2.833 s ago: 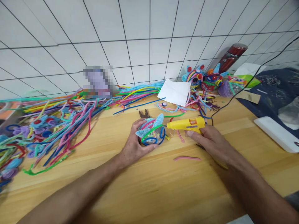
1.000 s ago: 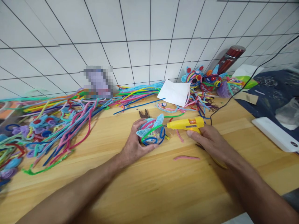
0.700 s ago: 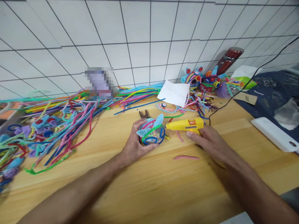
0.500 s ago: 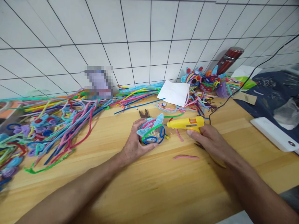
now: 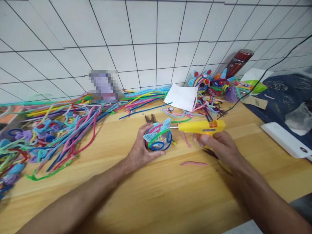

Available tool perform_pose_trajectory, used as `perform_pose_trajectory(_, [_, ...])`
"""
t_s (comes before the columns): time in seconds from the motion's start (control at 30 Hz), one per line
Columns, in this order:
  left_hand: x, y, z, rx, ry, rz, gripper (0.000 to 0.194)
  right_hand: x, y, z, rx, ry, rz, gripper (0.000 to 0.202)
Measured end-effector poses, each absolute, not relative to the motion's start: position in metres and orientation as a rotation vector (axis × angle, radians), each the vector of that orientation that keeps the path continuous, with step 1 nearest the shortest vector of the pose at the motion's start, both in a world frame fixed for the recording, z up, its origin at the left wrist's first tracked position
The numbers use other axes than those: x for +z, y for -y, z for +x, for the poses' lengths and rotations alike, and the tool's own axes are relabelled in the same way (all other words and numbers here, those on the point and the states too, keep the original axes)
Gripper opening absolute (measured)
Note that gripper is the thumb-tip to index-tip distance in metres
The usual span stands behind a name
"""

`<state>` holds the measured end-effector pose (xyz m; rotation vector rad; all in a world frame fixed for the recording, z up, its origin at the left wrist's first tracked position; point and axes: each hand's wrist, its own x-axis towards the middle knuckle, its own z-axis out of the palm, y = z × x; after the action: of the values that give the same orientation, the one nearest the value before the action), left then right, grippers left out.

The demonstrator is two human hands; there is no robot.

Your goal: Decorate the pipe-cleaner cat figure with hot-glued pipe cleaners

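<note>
My left hand (image 5: 138, 151) grips a small ball-shaped craft of coloured pipe cleaners (image 5: 159, 138) with light-blue wing pieces, resting on the wooden table (image 5: 158, 195). My right hand (image 5: 218, 148) holds a yellow glue gun (image 5: 201, 126), level, its metal nozzle pointing left a short way off the craft's upper right side. The gun's black cord (image 5: 255, 84) runs up to the right. A loose pink pipe-cleaner piece (image 5: 193, 163) lies on the table below the gun.
A large heap of coloured pipe cleaners (image 5: 60, 130) covers the left and back of the table. Pliers (image 5: 150, 119) lie behind the craft. White paper (image 5: 181, 96), finished crafts (image 5: 214, 84), a red cylinder (image 5: 237, 61), a dark cloth (image 5: 285, 94) and a white board (image 5: 285, 139) sit at the right.
My right hand has drawn the glue gun a little to the right and up, away from the craft. My left hand and the craft have stayed in place.
</note>
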<state>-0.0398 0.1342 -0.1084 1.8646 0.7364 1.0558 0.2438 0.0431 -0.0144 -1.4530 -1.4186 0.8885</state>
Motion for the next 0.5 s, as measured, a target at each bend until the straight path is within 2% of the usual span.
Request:
perform_pose_trajectory(0.17, [-0.115, -0.137, -0.041, 1.065, -0.803, 1.970, 0.099, 0.007, -0.040, 0.281, 0.791, 1.238, -1.272, 0.045])
perform_pose_trajectory(0.27, [-0.116, -0.136, -0.041, 1.137, -0.830, 2.026, 0.094, 0.013, -0.031, 0.328, 0.557, 1.106, -1.396, 0.039])
perform_pose_trajectory(0.33, [-0.115, -0.136, -0.041, 1.225, -0.836, 2.062, 0.090, 0.004, -0.024, 0.362, 0.320, 1.027, -1.629, 0.040])
perform_pose_trajectory(0.5, [-0.117, -0.136, -0.039, 1.290, -0.779, 2.179, 0.087, -0.050, -0.014, 0.418, 0.091, 0.924, -2.014, 0.049])
